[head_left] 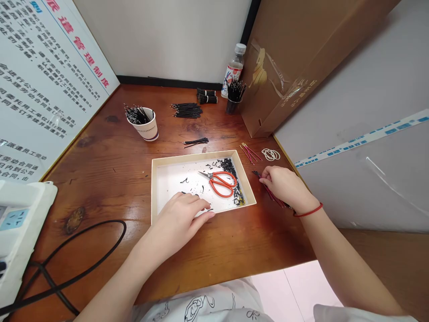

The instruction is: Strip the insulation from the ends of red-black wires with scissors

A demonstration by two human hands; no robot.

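My left hand (184, 212) rests over the near rim of a shallow cream tray (246, 179). Its thumb and forefinger are apart, with nothing visible between them; a small black scrap lies close by. Inside the tray are orange-handled scissors (223, 182) and a heap of black and yellow clippings (231, 172). To the right of the tray, my right hand (283, 185), with a red cord on its wrist, is closed with its fingertips on a bundle of thin dark red wires (271, 194) lying on the table. Part of that bundle is hidden under the hand.
Beyond the tray lie loose red wires (250, 153), white rubber bands (271, 154) and black wires (196, 141). A paper cup (147, 129), a dark cup (232, 106) and a bottle (234, 71) stand behind. A cardboard box (288, 67) and cable (100, 260) flank the table.
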